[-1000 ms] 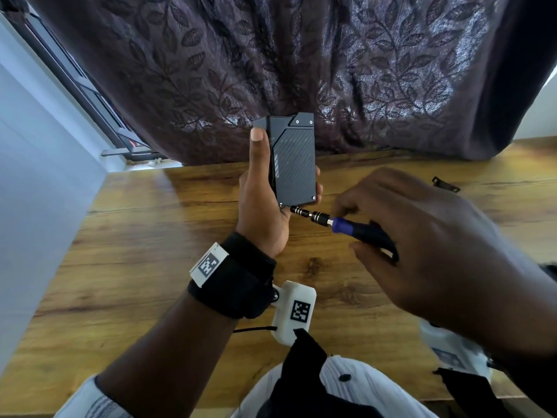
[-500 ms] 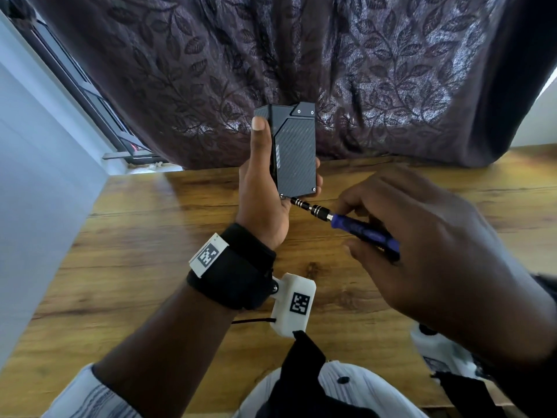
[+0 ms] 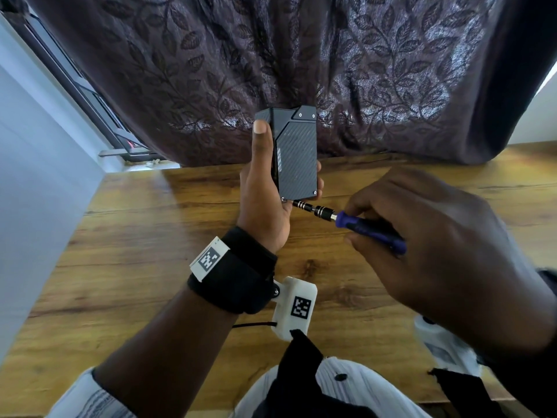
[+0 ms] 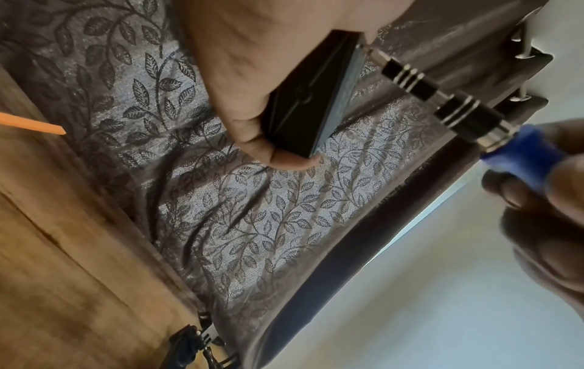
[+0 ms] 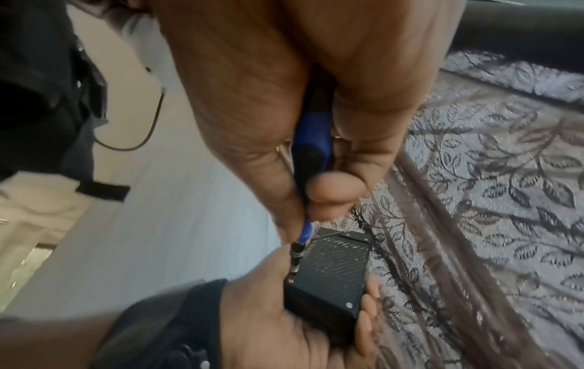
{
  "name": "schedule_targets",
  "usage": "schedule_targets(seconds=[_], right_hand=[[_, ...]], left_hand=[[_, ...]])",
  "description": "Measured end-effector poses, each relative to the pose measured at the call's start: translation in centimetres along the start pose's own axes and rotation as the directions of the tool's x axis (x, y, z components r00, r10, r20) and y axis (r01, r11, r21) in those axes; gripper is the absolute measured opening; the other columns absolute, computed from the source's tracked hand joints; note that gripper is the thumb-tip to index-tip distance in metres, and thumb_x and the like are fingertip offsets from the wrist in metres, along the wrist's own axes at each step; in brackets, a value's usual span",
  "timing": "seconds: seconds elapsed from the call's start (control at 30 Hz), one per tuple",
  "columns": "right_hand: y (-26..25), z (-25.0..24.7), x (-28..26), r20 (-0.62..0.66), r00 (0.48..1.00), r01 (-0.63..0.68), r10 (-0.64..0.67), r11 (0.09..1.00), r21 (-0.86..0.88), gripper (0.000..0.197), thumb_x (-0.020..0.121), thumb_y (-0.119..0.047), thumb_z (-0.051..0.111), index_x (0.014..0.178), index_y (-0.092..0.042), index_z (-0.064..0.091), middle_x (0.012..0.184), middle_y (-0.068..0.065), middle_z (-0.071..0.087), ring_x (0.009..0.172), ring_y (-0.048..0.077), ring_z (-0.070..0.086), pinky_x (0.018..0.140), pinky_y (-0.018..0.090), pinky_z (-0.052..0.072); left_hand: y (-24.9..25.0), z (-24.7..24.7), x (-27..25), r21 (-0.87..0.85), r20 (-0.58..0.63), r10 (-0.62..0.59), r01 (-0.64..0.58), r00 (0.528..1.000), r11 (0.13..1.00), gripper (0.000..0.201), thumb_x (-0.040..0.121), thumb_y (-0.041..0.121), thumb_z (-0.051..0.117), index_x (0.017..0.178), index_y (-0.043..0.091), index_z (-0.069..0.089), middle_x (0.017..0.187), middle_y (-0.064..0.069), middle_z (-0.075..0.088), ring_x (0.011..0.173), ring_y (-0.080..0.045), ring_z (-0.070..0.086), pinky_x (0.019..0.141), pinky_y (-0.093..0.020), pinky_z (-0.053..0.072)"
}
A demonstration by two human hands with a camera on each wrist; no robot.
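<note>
Fingers wrap round the black carbon-pattern case: the left hand grips it upright above the wooden table. Moving right, the bit sits on the lower-left corner screw, and the right hand pinches the blue screwdriver. Three other screws show in place, so most of the job looks undone. Whether it's loosening or tightening is impossible to tell.
</note>
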State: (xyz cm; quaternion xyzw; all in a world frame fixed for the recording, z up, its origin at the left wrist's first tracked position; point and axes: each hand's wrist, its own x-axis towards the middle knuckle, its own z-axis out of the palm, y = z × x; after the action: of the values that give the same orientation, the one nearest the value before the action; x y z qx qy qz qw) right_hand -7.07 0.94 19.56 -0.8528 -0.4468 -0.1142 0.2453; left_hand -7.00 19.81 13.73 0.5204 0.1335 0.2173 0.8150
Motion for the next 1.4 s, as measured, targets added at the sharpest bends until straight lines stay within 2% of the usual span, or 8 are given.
schedule_targets(seconds=[0.27, 0.43, 0.53, 0.73, 0.87, 1.0, 1.17, 1.4], right_hand=[[-0.6, 0.0, 0.4, 0.008, 0.992, -0.125, 0.124, 0.992, 0.036, 0.036, 0.095, -0.053, 0.053, 0.083, -0.022, 0.068, 0.056, -0.01, 0.055, 0.047, 0.013, 0.051, 0.046, 0.03, 0.043], [-0.9, -0.6, 0.4, 0.121, 0.992, -0.049, 0.046, 0.998, 0.027, 0.032, 0.077, -0.039, 0.073, 0.101, -0.026, 0.055, 0.074, -0.016, 0.054, 0.054, 0.006, 0.051, 0.047, 0.023, 0.043], [-0.2, -0.3, -0.3, 0.014, 0.999, -0.029, 0.029, 1.0, -0.008, 0.016, 0.083, -0.023, 0.074, 0.093, -0.021, 0.062, 0.087, -0.009, 0.058, 0.061, 0.018, 0.054, 0.046, 0.031, 0.046], [-0.2, -0.1, -0.2, -0.038, 0.994, -0.103, 0.103, 0.995, 0.005, 0.029, 0.091, -0.042, 0.06, 0.075, -0.02, 0.069, 0.057, -0.01, 0.054, 0.048, 0.018, 0.05, 0.046, 0.033, 0.044], [-0.1, -0.8, 0.2, 0.004, 0.991, -0.13, 0.13, 0.991, 0.037, 0.031, 0.087, -0.058, 0.059, 0.087, -0.027, 0.066, 0.057, -0.012, 0.059, 0.048, 0.011, 0.055, 0.047, 0.029, 0.048], [-0.1, -0.9, 0.4, 0.018, 1.0, 0.011, -0.01, 1.0, -0.012, 0.017, 0.085, -0.036, 0.069, 0.095, -0.023, 0.064, 0.086, -0.009, 0.061, 0.065, 0.023, 0.06, 0.053, 0.037, 0.051], [0.8, -1.1, 0.5, 0.029, 0.987, 0.161, -0.158, 0.967, -0.197, 0.014, 0.088, -0.026, 0.065, 0.082, -0.014, 0.068, 0.08, 0.001, 0.06, 0.058, 0.03, 0.06, 0.045, 0.034, 0.047], [1.4, 0.5, 0.6, 0.021, 0.993, -0.12, 0.118, 0.99, 0.071, 0.039, 0.095, -0.045, 0.056, 0.065, -0.023, 0.066, 0.05, -0.006, 0.054, 0.045, 0.012, 0.049, 0.043, 0.033, 0.041]], left_hand=[[-0.1, -0.2, 0.0, 0.043, 0.045, 0.01, -0.012, 0.999, 0.999, 0.068, 0.107, 0.058, 0.029, 0.129, 0.004, 0.062, 0.094, -0.018, 0.065, 0.083, -0.032, 0.061, 0.075, -0.045, 0.052], [0.3, -0.2, 0.1, 0.02, 0.043, 0.011, -0.011, 0.999, 1.0, 0.061, 0.109, 0.055, 0.025, 0.126, 0.01, 0.063, 0.093, -0.01, 0.069, 0.085, -0.026, 0.065, 0.075, -0.041, 0.056], [0.4, 0.0, 0.1, 0.03, 0.07, 0.011, -0.013, 0.998, 0.999, 0.068, 0.107, 0.059, 0.026, 0.131, 0.005, 0.061, 0.097, -0.016, 0.066, 0.087, -0.03, 0.063, 0.079, -0.047, 0.053], [0.2, 0.3, 0.2, 0.042, 0.077, -0.002, -0.001, 0.997, 0.999, 0.066, 0.106, 0.06, 0.028, 0.125, 0.008, 0.065, 0.096, -0.017, 0.066, 0.084, -0.031, 0.062, 0.079, -0.047, 0.051], [0.2, 0.3, 0.2, 0.052, 0.075, 0.016, -0.02, 0.997, 0.998, 0.063, 0.108, 0.057, 0.027, 0.121, 0.01, 0.066, 0.094, -0.015, 0.066, 0.084, -0.03, 0.063, 0.079, -0.047, 0.052], [0.3, 0.4, 0.2, 0.037, 0.065, 0.022, -0.024, 0.998, 0.999, 0.062, 0.108, 0.057, 0.027, 0.121, 0.011, 0.066, 0.094, -0.014, 0.067, 0.085, -0.029, 0.063, 0.082, -0.051, 0.05], [-0.2, 0.3, -0.2, 0.066, 0.08, -0.013, 0.008, 0.997, 0.998, 0.061, 0.108, 0.057, 0.029, 0.122, 0.009, 0.066, 0.093, -0.017, 0.065, 0.084, -0.032, 0.061, 0.08, -0.049, 0.049], [-0.4, -0.2, 0.1, 0.059, 0.049, 0.0, -0.003, 0.999, 0.998, 0.064, 0.108, 0.057, 0.031, 0.118, 0.004, 0.066, 0.093, -0.021, 0.064, 0.082, -0.034, 0.059, 0.076, -0.047, 0.049]])
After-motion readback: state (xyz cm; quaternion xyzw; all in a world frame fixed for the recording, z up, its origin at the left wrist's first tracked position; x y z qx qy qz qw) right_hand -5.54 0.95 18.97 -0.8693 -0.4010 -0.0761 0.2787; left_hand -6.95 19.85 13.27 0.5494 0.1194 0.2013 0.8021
